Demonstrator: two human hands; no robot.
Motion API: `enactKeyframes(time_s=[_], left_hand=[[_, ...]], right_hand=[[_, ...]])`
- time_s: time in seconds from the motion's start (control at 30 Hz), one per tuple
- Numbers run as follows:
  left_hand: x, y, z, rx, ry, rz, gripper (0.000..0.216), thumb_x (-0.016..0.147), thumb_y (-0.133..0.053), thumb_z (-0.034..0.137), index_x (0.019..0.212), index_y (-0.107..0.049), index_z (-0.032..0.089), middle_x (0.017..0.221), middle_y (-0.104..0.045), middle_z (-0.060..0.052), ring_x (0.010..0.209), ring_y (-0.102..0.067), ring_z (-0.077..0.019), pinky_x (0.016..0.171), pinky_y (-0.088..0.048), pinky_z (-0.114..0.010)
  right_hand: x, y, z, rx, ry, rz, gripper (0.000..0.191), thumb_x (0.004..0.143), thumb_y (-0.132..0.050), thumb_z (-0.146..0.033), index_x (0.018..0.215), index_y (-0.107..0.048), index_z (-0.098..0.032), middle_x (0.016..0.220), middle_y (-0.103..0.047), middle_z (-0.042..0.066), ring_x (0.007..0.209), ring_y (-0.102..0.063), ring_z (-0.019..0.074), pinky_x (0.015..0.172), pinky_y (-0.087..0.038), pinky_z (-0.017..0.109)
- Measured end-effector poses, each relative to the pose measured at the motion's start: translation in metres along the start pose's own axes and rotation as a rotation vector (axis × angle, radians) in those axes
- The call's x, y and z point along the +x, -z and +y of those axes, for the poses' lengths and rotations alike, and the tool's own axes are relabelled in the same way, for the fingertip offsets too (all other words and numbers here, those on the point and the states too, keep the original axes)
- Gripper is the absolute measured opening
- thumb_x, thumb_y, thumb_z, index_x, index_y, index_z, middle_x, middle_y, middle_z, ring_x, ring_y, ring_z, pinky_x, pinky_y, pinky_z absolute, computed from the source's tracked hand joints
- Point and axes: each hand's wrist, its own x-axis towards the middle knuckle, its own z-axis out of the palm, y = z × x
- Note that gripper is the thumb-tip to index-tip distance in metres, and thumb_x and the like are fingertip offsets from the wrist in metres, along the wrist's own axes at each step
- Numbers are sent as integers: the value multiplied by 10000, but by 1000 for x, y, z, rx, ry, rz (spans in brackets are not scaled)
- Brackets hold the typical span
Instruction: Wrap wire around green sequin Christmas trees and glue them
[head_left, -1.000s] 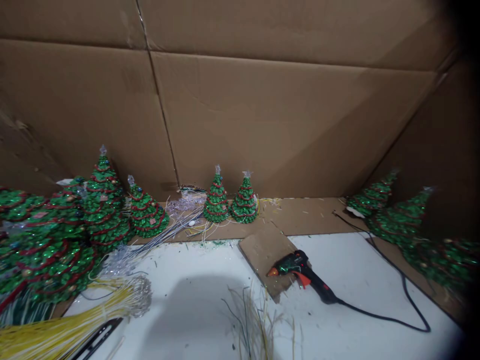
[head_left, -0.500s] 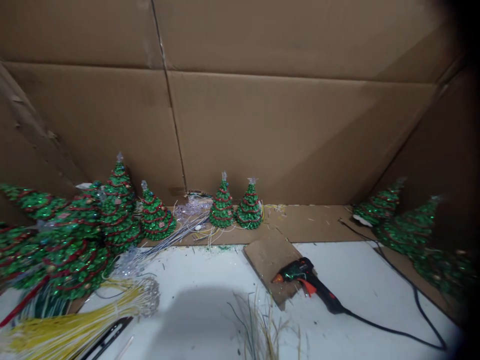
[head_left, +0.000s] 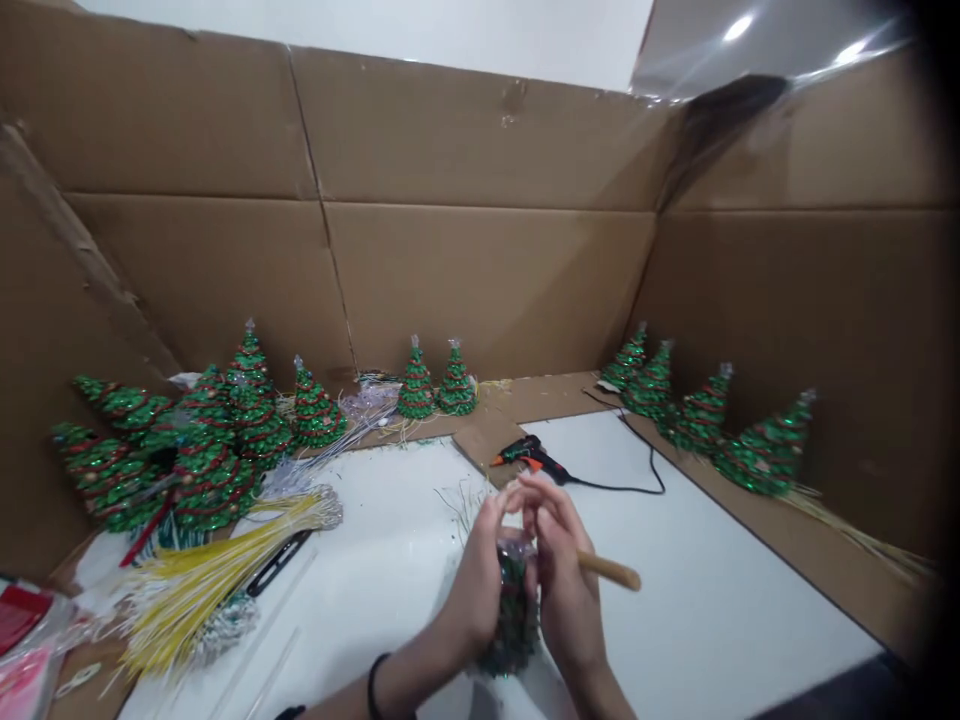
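Observation:
My left hand (head_left: 476, 575) and my right hand (head_left: 568, 585) meet over the top of a small green beaded Christmas tree (head_left: 514, 620), low in the middle of the view. The left fingers curve round the tree's upper part, with the fingertips close to those of the right. A tan wooden-handled tool (head_left: 611, 570) sticks out to the right from my closed right hand; its working end is hidden. Loose wire strands (head_left: 463, 508) rise just behind the hands. Beyond them a black glue gun (head_left: 534, 455) with an orange nozzle lies on a cardboard piece (head_left: 480, 440).
Finished-looking trees stand at left (head_left: 255, 410), at the back (head_left: 416, 385) and along the right (head_left: 765, 450). Yellow wire bundles (head_left: 217, 560) and a black slotted strip (head_left: 277, 563) lie left on the white tabletop (head_left: 675, 560). Cardboard walls (head_left: 480, 270) enclose it.
The view has tilted up and widened, showing the wall's top edge and more trees at right. Both hands, with the tree and the wooden-handled tool, have come into view.

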Motion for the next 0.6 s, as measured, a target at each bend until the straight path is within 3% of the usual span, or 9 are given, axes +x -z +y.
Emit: enactKeyframes(time_s=[0.07, 0.13, 0.3, 0.43, 0.6], left_hand=[[0, 4, 9, 64, -70, -2, 668, 890, -169, 591, 1297, -429, 130, 768, -663, -62, 858, -609, -220, 918, -394, -409], [2, 10, 21, 142, -158, 10, 606, 917, -178, 523, 1301, -411, 117, 788, -669, -63, 911, -595, -211, 970, -346, -390], [4, 27, 49, 212, -242, 41, 476, 920, -277, 436, 1230, -452, 119, 958, -661, -99, 880, -589, -196, 859, -410, -336], [-2, 37, 67, 352, -287, -59, 402, 922, -311, 387, 1163, -521, 144, 993, -654, -91, 946, -574, -197, 879, -393, -327], [-18, 34, 80, 848, -442, -128, 229, 866, -493, 376, 979, -613, 216, 969, -616, -33, 926, -532, -190, 822, -385, -312]], right_hand=[[-3, 5, 1, 80, -31, 38, 285, 892, -414, -343, 1125, -535, -230, 939, -596, 35, 874, -541, 178, 727, -418, 285], [-7, 9, 0, 98, -14, 55, 284, 886, -425, -335, 1125, -534, -226, 917, -599, 33, 870, -526, 178, 761, -392, 295], [-16, 13, -6, 87, -16, 62, 294, 874, -420, -331, 1109, -539, -199, 895, -641, 52, 816, -496, 183, 719, -345, 303], [-20, 14, -10, 81, -22, 45, 290, 881, -414, -323, 1107, -542, -194, 862, -656, 45, 722, -462, 161, 687, -341, 296], [-20, 16, -7, 68, -15, 35, 281, 893, -409, -315, 1112, -536, -193, 878, -656, 45, 775, -518, 164, 736, -381, 306]])
